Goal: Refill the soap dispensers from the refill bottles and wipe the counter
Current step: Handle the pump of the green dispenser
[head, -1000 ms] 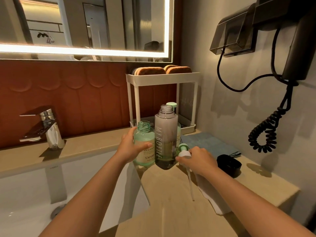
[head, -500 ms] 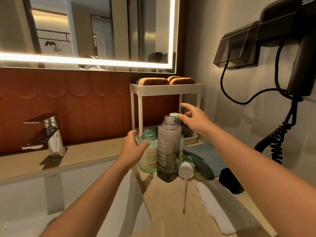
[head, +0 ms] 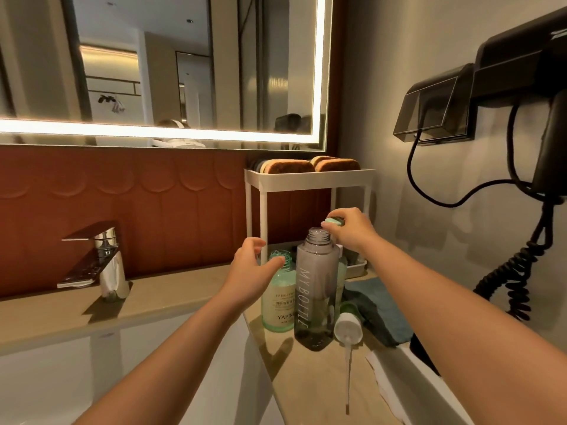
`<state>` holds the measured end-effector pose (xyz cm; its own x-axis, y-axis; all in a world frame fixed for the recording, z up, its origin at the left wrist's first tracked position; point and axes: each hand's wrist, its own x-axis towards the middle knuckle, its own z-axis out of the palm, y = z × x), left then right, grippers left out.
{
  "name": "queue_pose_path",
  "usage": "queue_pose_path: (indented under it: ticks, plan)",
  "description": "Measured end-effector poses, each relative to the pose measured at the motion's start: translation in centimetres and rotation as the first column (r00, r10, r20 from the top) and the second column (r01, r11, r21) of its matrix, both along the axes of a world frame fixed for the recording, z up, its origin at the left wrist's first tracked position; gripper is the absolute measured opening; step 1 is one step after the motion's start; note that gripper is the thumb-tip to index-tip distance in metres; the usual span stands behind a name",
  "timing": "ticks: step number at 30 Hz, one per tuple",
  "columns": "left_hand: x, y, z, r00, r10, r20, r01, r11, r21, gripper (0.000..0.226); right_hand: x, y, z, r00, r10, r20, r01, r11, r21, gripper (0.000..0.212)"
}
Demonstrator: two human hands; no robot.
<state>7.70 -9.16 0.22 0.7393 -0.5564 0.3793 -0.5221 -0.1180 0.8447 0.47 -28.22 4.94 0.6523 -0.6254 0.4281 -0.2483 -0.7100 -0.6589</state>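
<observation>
Soap dispensers, both uncapped, stand on the counter between my forearms. Left to right: my left hand has let go of the green dispenser it was steadying a second ago and now hovers just off that bottle's left shoulder, fingers spread and empty. To the right of that hand, and touching the green bottle, the tall grey dispenser stands upright with its mouth open, partly filled with dark liquid at the bottom. Above and just behind its neck, my right hand has come up from the counter, where it lay a second ago, and its fingertips pinch the pale green cap of a refill bottle. Below that hand, the white pump head lies on its side against the grey bottle's base, its dip tube pointing toward me.

Reading: both dispensers are open and ready to receive; I judge the step in hand to be taking or uncapping the refill, with pouring and wiping not yet begun.

Obscured: the refill bottle's body is almost wholly hidden behind the grey dispenser, so its fill level cannot be told, nor whether the cap is loose. The blue cloth is partly covered by my right forearm. The green dispenser's level is hard to read.
</observation>
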Motion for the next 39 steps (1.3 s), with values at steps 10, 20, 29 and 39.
queue_pose_path:
  ticks: [10,20,29,39]
  plan:
    - [-3.4,0.0,2.7,0.998,-0.046,0.053,0.049,0.998,-0.045,0.051,-4.3,2.2,6.8,0.925,-0.05,0.377,0.083,0.994,-0.072,0.04]
    - [-10.0,3.2,3.7,0.96,-0.26,0.108,0.252,0.964,0.083,0.062,-12.6,9.0,5.3,0.933,0.045,0.358,-0.08,0.993,0.084,0.038]
    - [-14.4,8.9,-1.4,0.902,-0.426,-0.063,0.43,0.887,0.165,0.074,-15.7,17.3,-1.3,0.924,0.101,0.369,-0.131,0.99,0.056,0.049]
    - [-16.8,10.2,-5.3,0.99,-0.136,-0.036,0.132,0.986,-0.1,0.059,-15.5,21.3,-3.9,0.945,0.144,0.294,-0.142,0.989,-0.026,0.043]
